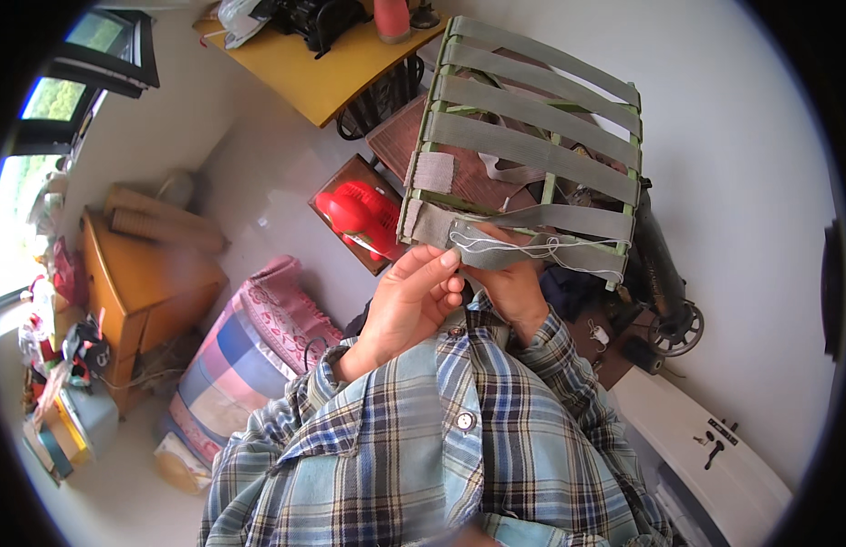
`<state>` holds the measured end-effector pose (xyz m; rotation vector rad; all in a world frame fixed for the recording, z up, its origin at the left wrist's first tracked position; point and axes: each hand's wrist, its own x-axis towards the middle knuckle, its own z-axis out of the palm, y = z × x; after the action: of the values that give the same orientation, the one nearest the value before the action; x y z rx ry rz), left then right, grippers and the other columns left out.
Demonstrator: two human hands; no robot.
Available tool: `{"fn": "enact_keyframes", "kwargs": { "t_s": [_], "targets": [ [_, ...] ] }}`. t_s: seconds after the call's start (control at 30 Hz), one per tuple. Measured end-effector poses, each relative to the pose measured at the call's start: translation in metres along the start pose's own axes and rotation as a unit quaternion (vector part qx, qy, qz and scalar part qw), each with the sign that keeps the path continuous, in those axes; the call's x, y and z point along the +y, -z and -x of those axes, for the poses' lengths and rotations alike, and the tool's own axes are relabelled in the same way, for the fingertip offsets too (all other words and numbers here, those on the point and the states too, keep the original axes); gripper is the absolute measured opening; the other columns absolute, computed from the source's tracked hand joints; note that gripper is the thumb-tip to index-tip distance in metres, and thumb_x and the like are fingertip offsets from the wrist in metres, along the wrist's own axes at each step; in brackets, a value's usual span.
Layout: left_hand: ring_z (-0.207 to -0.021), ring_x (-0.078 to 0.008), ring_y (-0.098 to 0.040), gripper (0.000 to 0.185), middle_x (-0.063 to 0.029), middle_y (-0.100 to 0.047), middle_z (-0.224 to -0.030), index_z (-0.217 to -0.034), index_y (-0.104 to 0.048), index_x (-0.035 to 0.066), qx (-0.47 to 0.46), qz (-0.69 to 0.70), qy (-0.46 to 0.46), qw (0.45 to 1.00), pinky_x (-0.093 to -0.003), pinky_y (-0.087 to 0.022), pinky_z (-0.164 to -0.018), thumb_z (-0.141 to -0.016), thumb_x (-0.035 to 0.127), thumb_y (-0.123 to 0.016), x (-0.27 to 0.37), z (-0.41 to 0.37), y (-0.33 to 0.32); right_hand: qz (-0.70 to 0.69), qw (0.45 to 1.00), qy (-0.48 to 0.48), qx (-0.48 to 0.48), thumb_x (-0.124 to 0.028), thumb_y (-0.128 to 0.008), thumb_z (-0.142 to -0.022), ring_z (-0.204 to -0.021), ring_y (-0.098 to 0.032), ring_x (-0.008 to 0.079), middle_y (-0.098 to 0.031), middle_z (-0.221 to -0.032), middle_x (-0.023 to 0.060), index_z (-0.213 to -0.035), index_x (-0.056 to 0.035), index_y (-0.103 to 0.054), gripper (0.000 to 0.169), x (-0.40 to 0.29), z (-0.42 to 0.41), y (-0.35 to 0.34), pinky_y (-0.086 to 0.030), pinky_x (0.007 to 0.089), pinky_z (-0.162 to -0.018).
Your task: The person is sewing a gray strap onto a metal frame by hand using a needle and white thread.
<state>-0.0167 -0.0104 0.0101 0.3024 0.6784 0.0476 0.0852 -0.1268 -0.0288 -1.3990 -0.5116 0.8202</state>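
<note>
Before my chest stands a green metal frame (549,188) crossed by several grey webbing straps (532,133). My left hand (412,294) pinches thumb and forefinger together at the edge of the lowest grey strap (491,254); whether a needle is between them cannot be seen. From beneath, my right hand (512,290) grips the same strap, its fingers partly hidden behind the webbing. Loose white thread (553,245) loops over this strap and trails toward the frame's right end. Paler folded strap ends (433,172) wrap the frame's left rail.
Behind the frame is a black sewing machine (659,273) with a handwheel on a brown table (395,140). A red object (358,215) rests on a wooden stool (320,198) at left. A cloth-covered drum (234,355) stands nearer, and a white surface (696,437) lies right.
</note>
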Motion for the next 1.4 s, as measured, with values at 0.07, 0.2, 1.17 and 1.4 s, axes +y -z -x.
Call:
{"fn": "enact_keyframes", "kwargs": {
  "t_s": [0.07,0.2,1.17,1.4],
  "targets": [
    [-0.071,-0.0089,-0.056,0.006,0.0003,-0.059,-0.08,-0.088,-0.057,0.009,0.006,-0.001,0.014,1.0,-0.0218,-0.047,-0.061,-0.085,0.011,-0.061,0.002,-0.001,0.0,0.006,1.0,0.001,0.015,-0.008,-0.059,-0.082,-0.088,-0.055,0.0099,-0.061,-0.098,0.0048,-0.11,-0.0001,-0.056,0.029,0.004,-0.002,-0.001,-0.044,0.0227,-0.077],
    [-0.071,-0.0087,-0.056,0.006,0.0011,-0.059,-0.08,-0.087,-0.057,0.009,0.001,-0.004,0.026,1.0,-0.0214,-0.047,-0.061,-0.085,0.012,-0.061,0.006,0.001,0.0,0.092,0.991,0.095,-0.012,-0.009,-0.06,-0.081,-0.08,-0.055,0.0093,-0.061,-0.09,0.0041,-0.1,-0.001,-0.059,0.021,-0.006,-0.011,0.003,-0.044,0.0239,-0.07],
    [-0.075,-0.0099,-0.058,0.004,0.0005,-0.058,-0.082,-0.085,-0.055,0.011,0.009,-0.024,0.009,1.0,-0.0219,-0.048,-0.062,-0.088,0.012,-0.057,0.01,-0.003,0.003,0.169,0.975,-0.104,0.097,-0.01,-0.059,-0.083,-0.065,-0.056,0.0101,-0.06,-0.073,0.0051,-0.082,-0.0006,-0.061,0.01,0.054,0.042,0.031,-0.045,0.0237,-0.057],
    [-0.08,-0.0122,-0.059,0.004,-0.0024,-0.06,-0.083,-0.083,-0.056,0.009,-0.024,0.017,0.037,0.999,-0.022,-0.051,-0.066,-0.086,0.007,-0.058,0.015,-0.005,0.011,-0.289,0.908,-0.114,0.282,-0.01,-0.05,-0.09,-0.071,-0.051,0.0079,-0.056,-0.086,0.0036,-0.089,-0.0061,-0.053,0.006,0.067,0.116,0.064,-0.041,0.0176,-0.056]
  ]
}}
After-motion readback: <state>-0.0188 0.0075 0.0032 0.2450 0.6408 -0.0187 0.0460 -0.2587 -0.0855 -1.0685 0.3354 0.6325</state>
